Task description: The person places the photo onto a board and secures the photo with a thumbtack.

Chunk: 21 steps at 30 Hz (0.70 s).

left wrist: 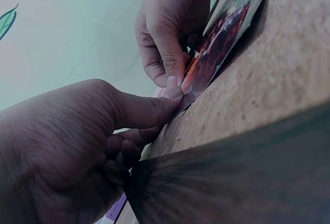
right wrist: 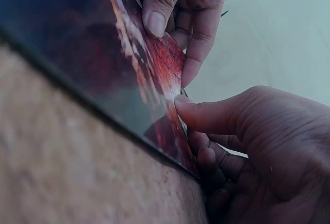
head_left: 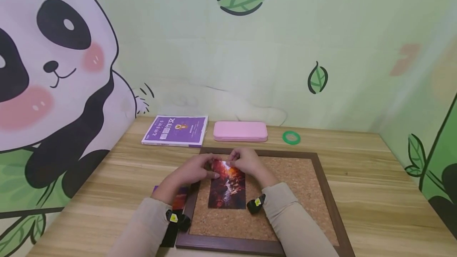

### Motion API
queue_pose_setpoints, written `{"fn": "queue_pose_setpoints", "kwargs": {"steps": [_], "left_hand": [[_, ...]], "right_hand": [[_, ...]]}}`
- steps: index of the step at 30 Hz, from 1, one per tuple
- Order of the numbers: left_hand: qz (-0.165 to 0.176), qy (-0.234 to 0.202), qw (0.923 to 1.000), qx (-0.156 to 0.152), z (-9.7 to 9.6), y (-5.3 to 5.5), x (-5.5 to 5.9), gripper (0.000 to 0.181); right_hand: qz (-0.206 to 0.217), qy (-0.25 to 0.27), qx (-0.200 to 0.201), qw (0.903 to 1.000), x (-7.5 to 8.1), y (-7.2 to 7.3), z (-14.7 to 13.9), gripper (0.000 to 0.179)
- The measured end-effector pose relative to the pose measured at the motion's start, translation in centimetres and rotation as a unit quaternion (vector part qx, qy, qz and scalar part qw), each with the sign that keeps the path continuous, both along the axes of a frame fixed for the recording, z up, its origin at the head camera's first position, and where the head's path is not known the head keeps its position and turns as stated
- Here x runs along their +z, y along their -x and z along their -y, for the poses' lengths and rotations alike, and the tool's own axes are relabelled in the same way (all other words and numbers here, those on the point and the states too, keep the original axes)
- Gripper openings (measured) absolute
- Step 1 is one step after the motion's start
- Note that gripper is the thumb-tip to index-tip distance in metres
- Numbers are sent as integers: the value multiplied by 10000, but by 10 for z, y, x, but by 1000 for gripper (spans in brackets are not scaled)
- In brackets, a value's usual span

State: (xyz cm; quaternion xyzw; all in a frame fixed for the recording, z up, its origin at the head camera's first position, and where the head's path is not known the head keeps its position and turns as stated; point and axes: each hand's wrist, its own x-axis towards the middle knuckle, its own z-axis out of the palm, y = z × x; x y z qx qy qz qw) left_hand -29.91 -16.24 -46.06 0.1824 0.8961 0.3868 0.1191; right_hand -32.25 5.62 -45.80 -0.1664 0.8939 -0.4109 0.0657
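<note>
Two grips, left hand [head_left: 194, 168] and right hand [head_left: 248, 162], pinch reddish print [head_left: 227, 189] over corkboard [head_left: 296, 197], seemingly unfinished; second print [head_left: 180, 199] beside corkboard's left edge.

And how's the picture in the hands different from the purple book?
The picture is red and dark; the book is mostly purple. The left hand and right hand hold the picture over the corkboard; the book lies on the table. The book is thicker than the picture. Both are rectangular.

You have the glossy photo print [head_left: 227, 189], fiery orange near its top and darker below, portrait-wise over the brown-framed corkboard's [head_left: 294, 173] left part.
</note>
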Motion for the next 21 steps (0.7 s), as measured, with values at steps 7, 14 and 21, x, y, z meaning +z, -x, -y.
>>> {"fn": "queue_pose_setpoints", "kwargs": {"steps": [7, 14, 21], "left_hand": [[20, -5, 10000, 12, 0, 1, -1, 50], [57, -53, 10000, 51, -1, -1, 1, 50], [-69, -107, 9999, -3, 2, 0, 3, 49]], "right_hand": [[16, -6, 23, 10000, -1, 1, 0, 9], [2, 18, 39, 10000, -2, 1, -1, 9], [-109, 25, 268, 9996, -5, 4, -7, 9]]}}
